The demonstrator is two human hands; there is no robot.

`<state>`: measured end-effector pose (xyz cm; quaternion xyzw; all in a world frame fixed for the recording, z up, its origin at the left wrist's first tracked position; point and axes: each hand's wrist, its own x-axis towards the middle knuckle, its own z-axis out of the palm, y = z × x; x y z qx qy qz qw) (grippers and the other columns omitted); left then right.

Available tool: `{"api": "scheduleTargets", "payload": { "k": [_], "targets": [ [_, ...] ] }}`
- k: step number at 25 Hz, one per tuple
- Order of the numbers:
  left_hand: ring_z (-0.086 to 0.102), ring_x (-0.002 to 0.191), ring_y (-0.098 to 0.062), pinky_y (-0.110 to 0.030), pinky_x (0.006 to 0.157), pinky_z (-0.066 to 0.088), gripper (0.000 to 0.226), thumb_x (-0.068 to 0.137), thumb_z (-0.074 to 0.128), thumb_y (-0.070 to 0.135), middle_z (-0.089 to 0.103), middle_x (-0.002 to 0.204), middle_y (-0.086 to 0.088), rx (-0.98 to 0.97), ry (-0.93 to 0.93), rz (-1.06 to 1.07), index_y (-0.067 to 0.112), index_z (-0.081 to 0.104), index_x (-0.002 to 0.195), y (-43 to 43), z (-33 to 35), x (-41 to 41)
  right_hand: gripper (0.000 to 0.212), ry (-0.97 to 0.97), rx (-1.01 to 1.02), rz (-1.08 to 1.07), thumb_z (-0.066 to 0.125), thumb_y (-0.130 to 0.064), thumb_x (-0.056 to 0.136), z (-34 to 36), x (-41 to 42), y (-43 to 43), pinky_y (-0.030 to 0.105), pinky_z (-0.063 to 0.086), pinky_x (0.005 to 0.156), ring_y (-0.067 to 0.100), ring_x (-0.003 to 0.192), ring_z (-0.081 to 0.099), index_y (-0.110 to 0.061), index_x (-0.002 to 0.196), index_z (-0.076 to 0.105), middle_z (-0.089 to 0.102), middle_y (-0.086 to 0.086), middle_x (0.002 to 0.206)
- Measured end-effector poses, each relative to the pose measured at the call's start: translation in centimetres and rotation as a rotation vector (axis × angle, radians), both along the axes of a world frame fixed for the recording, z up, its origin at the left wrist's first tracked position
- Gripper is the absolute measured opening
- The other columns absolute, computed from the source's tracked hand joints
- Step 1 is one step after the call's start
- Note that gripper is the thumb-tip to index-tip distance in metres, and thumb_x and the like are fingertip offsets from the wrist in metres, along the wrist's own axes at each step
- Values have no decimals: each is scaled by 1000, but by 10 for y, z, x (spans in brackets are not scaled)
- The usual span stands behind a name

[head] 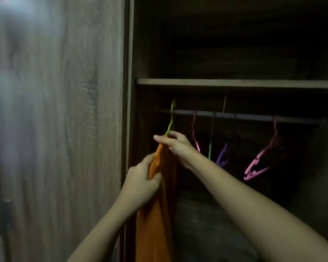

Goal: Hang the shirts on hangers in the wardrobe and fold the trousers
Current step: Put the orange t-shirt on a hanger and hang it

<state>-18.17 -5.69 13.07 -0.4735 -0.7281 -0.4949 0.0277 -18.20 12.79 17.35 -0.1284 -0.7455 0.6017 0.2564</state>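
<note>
An orange shirt (155, 220) hangs from a yellow-green hanger (171, 118) whose hook sits at the left end of the wardrobe rail (254, 116). My right hand (175, 143) pinches the top of the shirt where it meets the hanger's neck. My left hand (141, 181) grips a fold of the orange shirt lower down, at its left side. The shirt's lower part runs out of the frame at the bottom.
Several bare hangers hang on the rail: a pink one (194, 133), a green one (211, 137), a purple one (222, 156) and a tilted pink one (261, 159). A shelf (235, 83) lies above the rail. The wooden wardrobe door (55, 129) stands at the left.
</note>
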Motion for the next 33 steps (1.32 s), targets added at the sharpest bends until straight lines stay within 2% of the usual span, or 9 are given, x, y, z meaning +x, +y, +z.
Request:
{"api": "scheduleTargets", "payload": {
  "k": [2,7,11,14,19,21,24,27,33],
  "targets": [
    [66,71,-8,-11,63,52,62,92,54,13,63,91,4,35,-57,-71,37,26,142,24,6,-8,102,7,4,-25,82,-39,50,14,-14,25,36,42,100,23,113,56,-15,138,38,58,10,124],
    [59,60,-9,-23,63,54,68,93,52,11,60,80,-7,-17,-80,-115,32,17,147,76,13,-30,10,-75,57,-66,63,-17,78,32,-34,62,31,46,82,18,82,58,-16,88,59,58,3,77],
    [58,66,-14,-26,67,53,72,93,53,11,56,79,-7,-45,-99,-114,30,11,148,102,17,-45,25,-246,154,-121,63,-33,69,42,-52,75,31,41,65,19,74,53,-17,87,56,55,5,80],
    [57,65,-14,-24,65,52,72,91,54,11,55,80,-10,-64,-166,-105,28,14,149,113,16,-53,16,-388,205,-105,58,-34,79,44,-58,82,32,38,65,20,77,51,-18,79,55,54,6,83],
    [61,67,-15,-21,66,52,74,93,55,17,59,84,-9,-93,-182,-99,29,9,150,116,-2,-44,24,-482,247,-130,58,-32,83,30,-53,86,31,39,61,18,76,52,-15,100,53,55,6,88],
    [64,97,-22,-28,86,53,82,92,57,29,60,116,-14,-157,-138,-95,27,-1,150,112,-1,-43,32,-416,380,-190,59,-29,85,32,-42,80,30,45,70,21,90,58,-13,112,56,60,7,102],
    [27,140,-15,-26,114,21,86,89,58,40,22,155,-2,-185,7,-70,20,0,150,93,-5,-38,31,-116,598,-349,59,-22,87,32,-21,62,27,46,84,23,105,59,-13,117,57,61,8,114],
    [20,142,-9,-17,108,15,72,93,55,33,22,155,3,-123,75,-15,19,14,150,57,-25,-32,20,254,623,-376,57,-7,84,7,3,23,14,48,77,11,88,60,-14,102,61,61,4,101],
    [50,123,-17,-11,95,30,53,92,56,20,53,136,-6,-169,144,195,14,38,142,-59,-95,-54,17,339,687,-185,56,-2,76,-93,-7,-96,14,44,71,9,78,57,-10,89,62,60,1,87]
  ]
}}
